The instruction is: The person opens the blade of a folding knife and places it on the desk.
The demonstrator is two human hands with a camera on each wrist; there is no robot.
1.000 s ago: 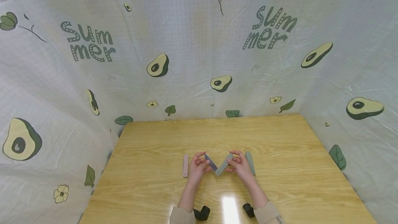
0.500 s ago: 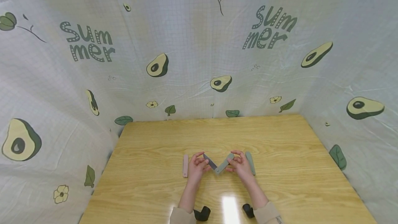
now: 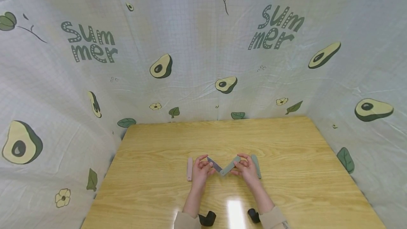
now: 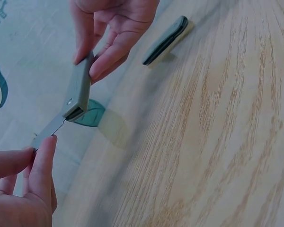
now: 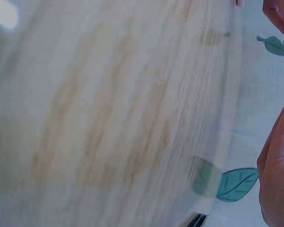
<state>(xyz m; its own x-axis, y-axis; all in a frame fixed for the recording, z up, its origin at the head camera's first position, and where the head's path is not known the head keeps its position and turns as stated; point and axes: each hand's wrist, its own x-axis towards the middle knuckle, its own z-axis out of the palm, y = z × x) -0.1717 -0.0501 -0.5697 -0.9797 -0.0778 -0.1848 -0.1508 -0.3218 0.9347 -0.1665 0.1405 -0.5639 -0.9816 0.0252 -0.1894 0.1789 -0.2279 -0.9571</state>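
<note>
Between left hand and right hand, above the worktop, a slim, half-open folding knife! Left pinches the grey, metal-looking blade; right pinches the pale-green handle. Probably light, stiff, smooth; the handle's flat sides look the safest hold.

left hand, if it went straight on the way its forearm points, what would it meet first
Besides the folding knife it pinches, the left hand would probably meet the patterned cloth behind the table first; the hand's height is hard to judge.
</note>
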